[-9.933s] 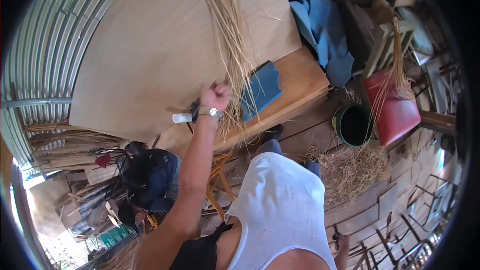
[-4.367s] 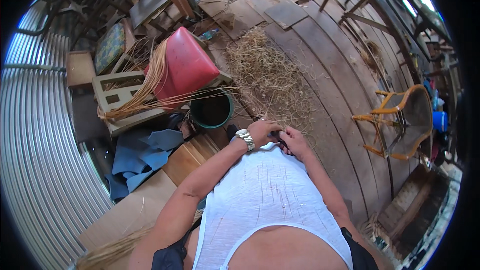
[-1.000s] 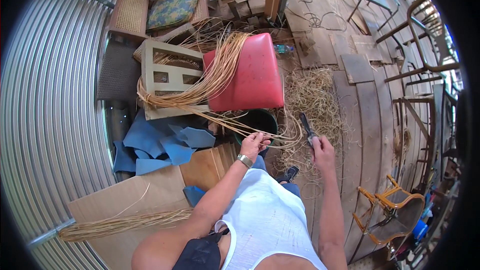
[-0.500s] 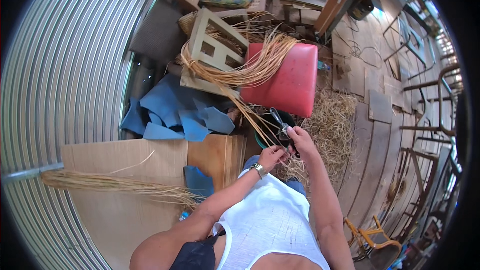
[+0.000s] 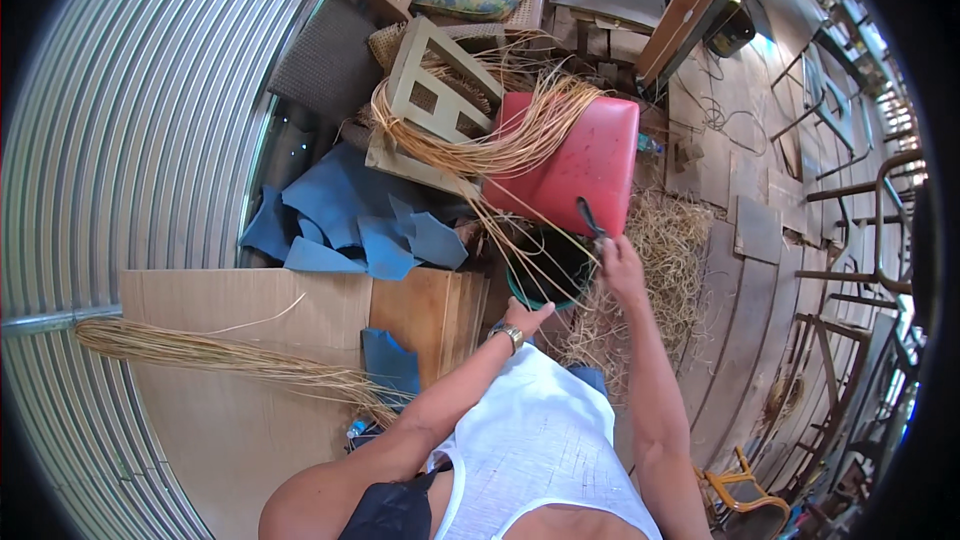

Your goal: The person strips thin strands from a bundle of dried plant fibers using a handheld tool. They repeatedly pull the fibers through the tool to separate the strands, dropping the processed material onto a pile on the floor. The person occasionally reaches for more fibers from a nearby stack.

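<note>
At the near rim of a green bucket [image 5: 513, 283], my left hand [image 5: 528, 314] has its thumb stretched out to the right, and nothing shows in its grip. Some of its fingers are hard to make out. My right hand [image 5: 623, 266] is closed around a dark-handled hand tool [image 5: 588, 216] beside the red cushioned seat [image 5: 575, 160]; the tool's exact kind does not show. A thick bundle of cane strands [image 5: 490, 155] lies over the seat and a pale wooden frame [image 5: 408, 70]. Several strand ends hang down across the bucket's mouth.
Thin shavings [image 5: 660, 290] cover the floor to the right. Blue sheet pieces [image 5: 340, 205] lie at left, behind a plywood board [image 5: 220, 420] bearing another cane bundle [image 5: 230, 350]. A wooden post [image 5: 690, 15] stands at the back. Metal chair frames [image 5: 880, 200] fill the right side.
My hands have come apart. The right one moved up and rightward with the tool, off the strand ends. My left hand shifted slightly left, its thumb now extended.
</note>
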Demonstrator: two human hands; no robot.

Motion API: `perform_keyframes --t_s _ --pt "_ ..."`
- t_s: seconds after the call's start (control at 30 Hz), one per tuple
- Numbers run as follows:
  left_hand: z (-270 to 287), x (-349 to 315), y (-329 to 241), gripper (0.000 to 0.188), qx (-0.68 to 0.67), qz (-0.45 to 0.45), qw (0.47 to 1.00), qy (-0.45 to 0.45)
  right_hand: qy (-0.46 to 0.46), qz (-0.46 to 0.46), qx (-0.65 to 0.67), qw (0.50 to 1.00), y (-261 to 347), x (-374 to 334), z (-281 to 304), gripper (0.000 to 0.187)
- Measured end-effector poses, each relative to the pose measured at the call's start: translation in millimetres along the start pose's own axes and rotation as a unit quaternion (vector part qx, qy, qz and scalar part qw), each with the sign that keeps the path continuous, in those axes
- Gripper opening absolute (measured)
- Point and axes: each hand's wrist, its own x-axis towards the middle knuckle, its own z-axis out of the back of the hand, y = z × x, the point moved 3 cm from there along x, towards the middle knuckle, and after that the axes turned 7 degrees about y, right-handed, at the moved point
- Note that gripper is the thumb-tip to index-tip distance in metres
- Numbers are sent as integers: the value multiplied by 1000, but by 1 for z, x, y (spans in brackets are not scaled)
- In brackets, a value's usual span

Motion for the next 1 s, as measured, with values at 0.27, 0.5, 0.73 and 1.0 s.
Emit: perform_keyframes --t_s 0.27,0.5,0.73,1.0 --pt "18 8 -73 68 -544 -158 774 283 -7 -185 284 941 -129 -188 143 24" --pt "202 123 -73 27 -620 -202 753 -91 -309 -308 584 684 -344 -532 205 29" --pt "-42 42 -193 15 -394 -455 784 -154 -259 -330 529 737 -326 -558 162 31" --pt "-475 -437 -65 23 151 -703 402 567 -216 -179 390 877 -319 -419 120 20"
